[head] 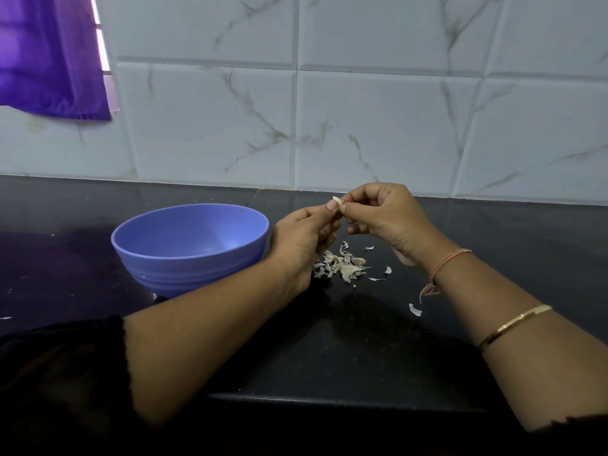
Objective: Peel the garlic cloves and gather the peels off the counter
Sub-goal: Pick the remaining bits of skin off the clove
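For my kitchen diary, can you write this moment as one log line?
step: peeling | left hand, right hand pinch garlic clove | peels on counter | bowl beside left hand

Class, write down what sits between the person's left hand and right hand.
A garlic clove, pinched from both sides by the left hand and right hand, above the pile of peels; the head view shows it.
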`<action>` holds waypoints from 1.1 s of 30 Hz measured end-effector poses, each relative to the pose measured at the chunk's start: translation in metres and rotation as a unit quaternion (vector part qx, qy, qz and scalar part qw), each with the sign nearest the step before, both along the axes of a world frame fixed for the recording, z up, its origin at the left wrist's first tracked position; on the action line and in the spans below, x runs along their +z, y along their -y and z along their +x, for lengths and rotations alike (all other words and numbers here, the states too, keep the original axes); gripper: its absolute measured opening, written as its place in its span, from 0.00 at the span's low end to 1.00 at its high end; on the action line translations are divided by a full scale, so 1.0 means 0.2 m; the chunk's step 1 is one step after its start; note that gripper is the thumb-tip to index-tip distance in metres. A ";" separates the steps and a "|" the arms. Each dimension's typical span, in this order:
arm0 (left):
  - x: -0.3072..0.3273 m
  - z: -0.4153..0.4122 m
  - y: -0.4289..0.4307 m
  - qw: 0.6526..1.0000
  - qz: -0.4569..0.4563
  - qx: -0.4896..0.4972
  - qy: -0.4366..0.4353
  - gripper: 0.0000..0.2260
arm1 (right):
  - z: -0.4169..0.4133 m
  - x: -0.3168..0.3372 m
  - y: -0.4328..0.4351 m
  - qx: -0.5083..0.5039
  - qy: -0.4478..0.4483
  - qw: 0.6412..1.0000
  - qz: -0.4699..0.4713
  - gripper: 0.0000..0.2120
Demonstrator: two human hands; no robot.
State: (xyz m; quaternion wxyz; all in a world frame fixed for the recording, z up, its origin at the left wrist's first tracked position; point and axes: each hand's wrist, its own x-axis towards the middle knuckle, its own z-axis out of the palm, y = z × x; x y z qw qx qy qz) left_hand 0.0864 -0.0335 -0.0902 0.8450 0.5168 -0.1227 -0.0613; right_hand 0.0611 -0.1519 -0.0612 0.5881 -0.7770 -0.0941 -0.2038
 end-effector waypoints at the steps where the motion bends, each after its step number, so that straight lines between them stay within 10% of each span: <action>1: 0.00 0.00 0.00 1.000 -0.002 -0.004 -0.002 0.05 | 0.00 0.00 0.00 -0.004 0.001 1.000 0.003 0.01; 33: 0.00 -0.01 0.02 0.998 0.033 0.047 0.022 0.07 | 0.03 -0.01 0.05 -0.109 0.009 0.989 -0.103 0.07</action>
